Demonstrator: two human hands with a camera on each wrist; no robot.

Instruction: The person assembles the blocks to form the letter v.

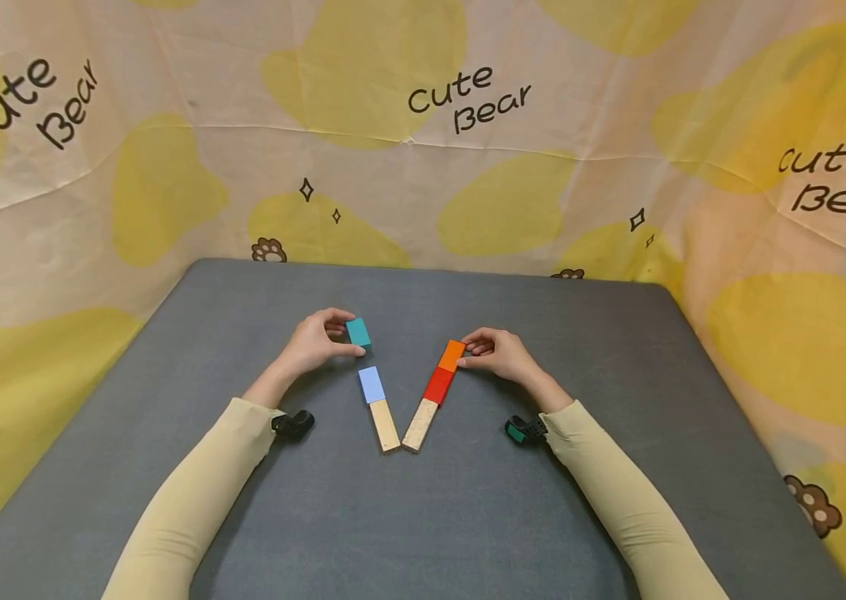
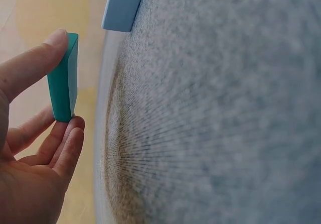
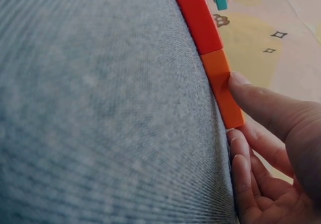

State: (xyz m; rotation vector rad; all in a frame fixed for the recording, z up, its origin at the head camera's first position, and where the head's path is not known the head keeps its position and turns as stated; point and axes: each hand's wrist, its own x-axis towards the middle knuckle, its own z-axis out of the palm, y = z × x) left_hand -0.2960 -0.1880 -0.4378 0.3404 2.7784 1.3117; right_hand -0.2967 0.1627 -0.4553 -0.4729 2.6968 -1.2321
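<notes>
My left hand [image 1: 315, 340] pinches a teal block [image 1: 358, 332] between thumb and fingertips. In the left wrist view the teal block [image 2: 64, 81] is held off the grey tabletop. Below it lies a light-blue block [image 1: 372, 385], end to end with a plain wooden block [image 1: 384, 426]. With thumb and fingertips my right hand [image 1: 501, 354] holds an orange block [image 1: 451, 355] at its outer end. That orange block [image 3: 222, 88] touches a red block [image 1: 438, 386], which meets another plain wooden block [image 1: 419, 426]. The two rows slant toward each other, forming a V.
The grey table [image 1: 423, 517] reaches back to a patterned cloth backdrop [image 1: 362, 100] and is bordered by cloth at both sides. Dark wrist devices are worn on the left wrist [image 1: 293, 425] and right wrist [image 1: 525, 430].
</notes>
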